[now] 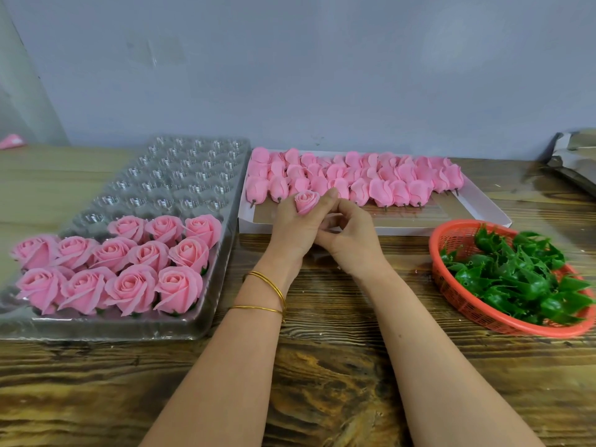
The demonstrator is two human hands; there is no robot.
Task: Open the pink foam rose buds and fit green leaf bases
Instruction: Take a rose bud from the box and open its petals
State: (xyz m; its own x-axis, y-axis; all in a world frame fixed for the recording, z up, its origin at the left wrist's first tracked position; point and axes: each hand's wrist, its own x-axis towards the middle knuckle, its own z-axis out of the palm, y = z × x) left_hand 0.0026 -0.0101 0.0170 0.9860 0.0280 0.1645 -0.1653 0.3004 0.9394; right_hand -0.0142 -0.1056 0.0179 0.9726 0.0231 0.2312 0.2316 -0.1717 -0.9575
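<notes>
A wooden table point(322, 366) with bold dark grain stands against a plain blue-grey wall point(354, 75) in soft, even light, a patch of clear tape point(154, 50) on the wall and a crumpled grey bundle point(577, 156) at the table's far right.

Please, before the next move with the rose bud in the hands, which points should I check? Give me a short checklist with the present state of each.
1. Left hand grips the rose bud, petals upward: ok.
2. Bud fully opened: not ok; it looks tighter than the finished roses in the clear tray.
3. Green base fitted under this bud: cannot tell; the hands hide its underside.
4. Right hand free to fetch a base: cannot tell; its fingers curl against the left hand.
5. Leaf bases available: ok; the red basket holds many.
6. Empty tray cells: ok; the back rows are free.
</notes>
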